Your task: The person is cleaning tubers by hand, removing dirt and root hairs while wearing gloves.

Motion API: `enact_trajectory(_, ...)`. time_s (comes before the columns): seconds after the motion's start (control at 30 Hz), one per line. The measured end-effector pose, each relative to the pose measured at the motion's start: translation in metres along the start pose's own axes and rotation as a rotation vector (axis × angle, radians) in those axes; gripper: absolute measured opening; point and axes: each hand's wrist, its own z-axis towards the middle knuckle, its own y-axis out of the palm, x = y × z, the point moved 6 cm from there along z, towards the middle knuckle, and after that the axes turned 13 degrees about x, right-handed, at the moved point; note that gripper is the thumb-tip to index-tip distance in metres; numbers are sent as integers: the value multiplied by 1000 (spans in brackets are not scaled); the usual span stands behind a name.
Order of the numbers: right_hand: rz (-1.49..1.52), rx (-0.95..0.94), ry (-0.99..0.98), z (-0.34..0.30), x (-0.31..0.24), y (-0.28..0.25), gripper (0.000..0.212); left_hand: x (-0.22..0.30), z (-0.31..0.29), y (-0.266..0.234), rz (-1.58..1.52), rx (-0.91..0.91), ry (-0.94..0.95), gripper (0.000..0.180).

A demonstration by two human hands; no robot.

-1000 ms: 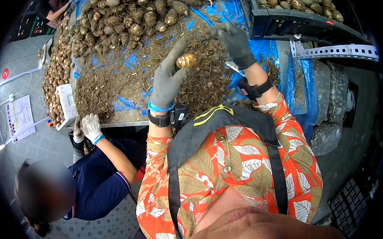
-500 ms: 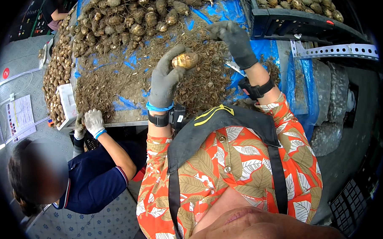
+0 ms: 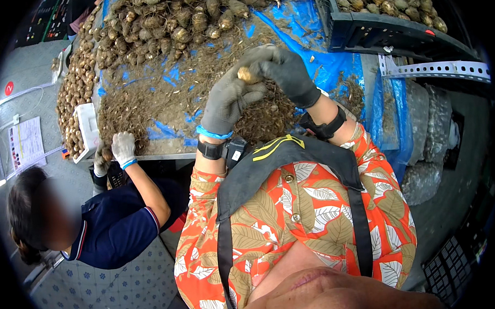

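Note:
A small brown taro corm [image 3: 247, 75] with a pale yellowish end is held above the work table, between my two gloved hands. My left hand [image 3: 224, 103], in a grey glove with a blue band at the wrist, has its fingers curled round it. From the right, my right hand [image 3: 293, 76], in a darker glove, closes its fingers over the corm's other side. The gloves cover most of the corm. Beneath my hands lies a heap of loose root fibres and soil [image 3: 262, 118].
Hairy taros [image 3: 167, 29] are piled at the table's far side, cleaner ones [image 3: 73, 95] along its left edge. A dark crate of taros [image 3: 396, 32] stands far right beside a perforated metal bar [image 3: 435, 69]. A co-worker's gloved hands [image 3: 123, 147] work near a white tray [image 3: 87, 130].
My right hand has come left and down onto the taro, which it was apart from before. My left hand has turned and shifted slightly right, and its fingers now cover more of the taro.

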Motion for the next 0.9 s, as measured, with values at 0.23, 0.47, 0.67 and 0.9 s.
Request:
enact_trajectory(0.23, -62, 168, 94, 4, 1, -9, 25, -9, 3, 9, -54, -45, -63, 74)
enact_trajectory(0.47, 54, 116, -78, 15, 4, -36, 46, -12, 2, 2, -55, -54, -72, 78)
enact_trajectory(0.67, -405, -187, -323, 1, -22, -1, 47, -5, 3, 13, -71, -86, -10, 80)
enact_trajectory(0.9, 36, 103, 116, 17, 43, -50, 38, -6, 1, 0, 21, -61, -60, 69)
